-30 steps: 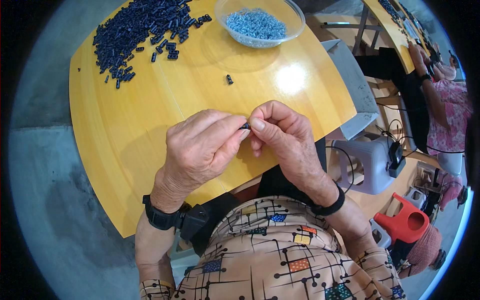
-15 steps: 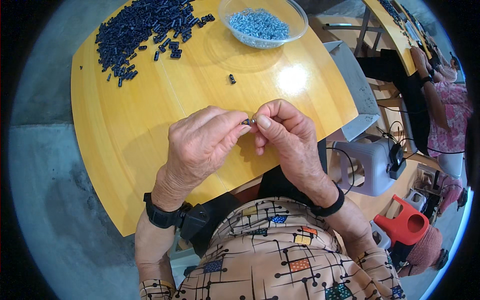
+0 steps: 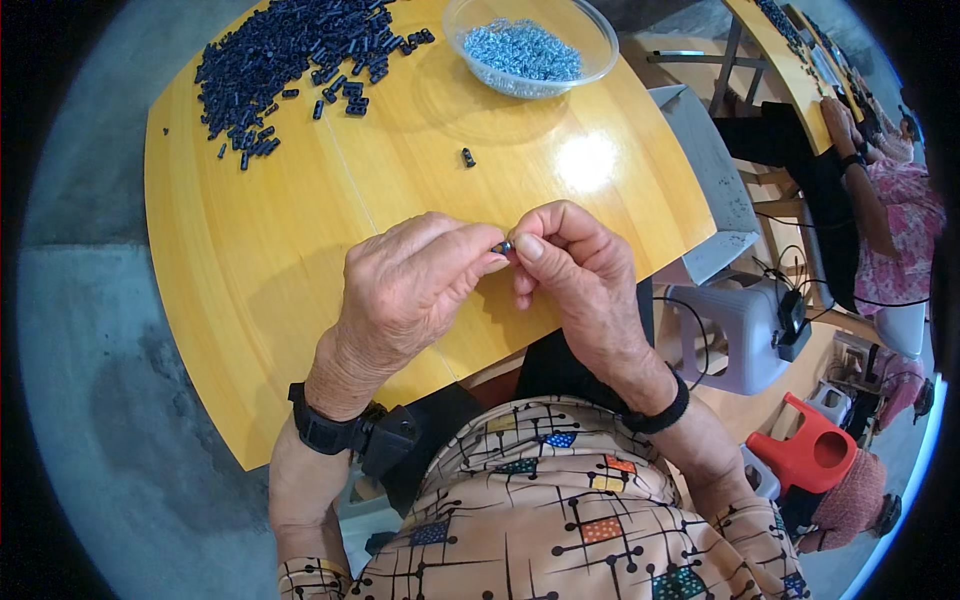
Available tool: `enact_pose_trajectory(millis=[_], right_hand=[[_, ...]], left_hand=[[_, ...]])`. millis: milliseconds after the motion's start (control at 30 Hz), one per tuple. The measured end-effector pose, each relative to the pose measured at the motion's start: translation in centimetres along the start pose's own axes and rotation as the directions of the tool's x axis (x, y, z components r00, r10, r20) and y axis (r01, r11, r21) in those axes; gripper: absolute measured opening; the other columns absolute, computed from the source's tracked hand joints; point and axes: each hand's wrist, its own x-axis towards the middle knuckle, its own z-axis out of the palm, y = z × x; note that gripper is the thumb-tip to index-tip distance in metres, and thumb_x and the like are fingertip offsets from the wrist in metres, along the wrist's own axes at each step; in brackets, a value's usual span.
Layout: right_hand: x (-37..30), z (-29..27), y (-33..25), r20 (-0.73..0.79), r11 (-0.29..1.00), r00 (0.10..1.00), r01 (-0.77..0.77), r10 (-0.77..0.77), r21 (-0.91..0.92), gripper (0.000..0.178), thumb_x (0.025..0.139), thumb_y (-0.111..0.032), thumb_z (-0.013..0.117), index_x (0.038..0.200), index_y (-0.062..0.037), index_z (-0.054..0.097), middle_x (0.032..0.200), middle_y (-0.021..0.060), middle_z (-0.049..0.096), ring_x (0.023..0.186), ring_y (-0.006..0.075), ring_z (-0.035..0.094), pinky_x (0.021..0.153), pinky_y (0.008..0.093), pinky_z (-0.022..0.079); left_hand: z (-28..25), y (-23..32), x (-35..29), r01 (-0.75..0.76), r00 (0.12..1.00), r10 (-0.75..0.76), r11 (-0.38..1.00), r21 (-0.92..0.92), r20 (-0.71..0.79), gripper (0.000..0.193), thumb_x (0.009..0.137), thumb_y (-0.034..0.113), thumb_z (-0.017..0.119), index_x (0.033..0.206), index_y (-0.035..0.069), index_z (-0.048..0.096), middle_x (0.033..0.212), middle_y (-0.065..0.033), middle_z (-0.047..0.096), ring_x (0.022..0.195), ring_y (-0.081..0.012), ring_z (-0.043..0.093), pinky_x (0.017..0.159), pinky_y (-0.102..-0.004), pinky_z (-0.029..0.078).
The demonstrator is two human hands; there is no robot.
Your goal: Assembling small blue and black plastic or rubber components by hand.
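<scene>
Above the near part of the table my two hands meet at the fingertips. A small black plastic piece (image 3: 501, 247) is pinched between the thumb and fingers of my left hand (image 3: 405, 285), only its end showing. My right hand (image 3: 575, 255) pinches a small silvery metal piece against that end; its fingertips hide nearly all of it. Another black plastic piece (image 3: 468, 157) lies alone on the table (image 3: 400, 160), beyond my hands. Further off stands a clear round bowl (image 3: 607, 62) of small silvery metal pieces (image 3: 520, 50).
A heap of black plastic pieces (image 3: 290, 60) covers the table's far left. Beside the right edge are a grey open box (image 3: 715, 170) and a light purple stool (image 3: 735, 335). A red stool (image 3: 810, 445) stands lower right. Another person (image 3: 895, 225) sits at a neighbouring table.
The silvery metal piece, visible between my fingertips before, is now closer to the black piece and less exposed. My left fingertips have shifted slightly right; the view has moved a little.
</scene>
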Motion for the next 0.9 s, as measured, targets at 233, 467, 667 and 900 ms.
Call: enact_pose_trajectory(millis=[233, 467, 667, 900], right_hand=[[-0.22, 0.33, 0.01, -0.035, 0.997, 0.999, 0.003, -0.001, 0.077, 0.012, 0.094, -0.012, 0.059, 0.093, -0.0005, 0.059, 0.077, 0.0011, 0.061, 0.063, 0.0057, 0.053, 0.058, 0.0192, 0.045], [-0.24, 0.28, 0.03, -0.037, 0.995, 0.999, 0.010, -0.007, 0.100, 0.010, 0.093, -0.010, 0.060, 0.093, -0.0001, 0.060, 0.078, 0.0011, 0.062, 0.062, 0.0054, 0.053, 0.057, 0.0188, 0.045], [-0.23, 0.23, 0.38, -0.030, 0.999, 0.999, 0.043, -0.042, 0.030, 0.010, 0.093, -0.010, 0.060, 0.093, 0.0002, 0.060, 0.076, 0.0004, 0.061, 0.061, 0.0047, 0.052, 0.055, 0.0185, 0.044], [-0.40, 0.53, 0.37, -0.069, 0.998, 0.996, 0.061, -0.062, -0.025, 0.010, 0.093, -0.010, 0.060, 0.091, -0.0004, 0.059, 0.072, -0.0003, 0.058, 0.060, 0.0046, 0.052, 0.055, 0.0188, 0.044]], left_hand=[[0.18, -0.06, -0.28, 0.168, 0.986, -0.166, 0.973, -0.156, 0.028, 0.014, 0.081, 0.009, 0.070, 0.092, 0.000, 0.066, 0.073, -0.0091, 0.063, 0.064, -0.0185, 0.062, 0.055, -0.0273, 0.047], [0.44, -0.35, -0.25, 0.187, 0.982, -0.184, 0.959, -0.214, 0.035, 0.016, 0.077, 0.007, 0.073, 0.091, 0.003, 0.066, 0.072, -0.0098, 0.061, 0.060, -0.0228, 0.061, 0.053, -0.0295, 0.047], [0.34, -0.36, -0.18, 0.144, 0.990, -0.140, 0.969, -0.200, 0.035, 0.016, 0.077, 0.008, 0.073, 0.091, 0.002, 0.066, 0.072, -0.0099, 0.061, 0.059, -0.0220, 0.060, 0.052, -0.0291, 0.046], [0.31, -0.20, -0.14, 0.097, 0.995, -0.096, 0.986, -0.134, 0.016, 0.017, 0.074, 0.008, 0.075, 0.089, 0.004, 0.066, 0.070, -0.0089, 0.060, 0.058, -0.0218, 0.059, 0.051, -0.0307, 0.046]])
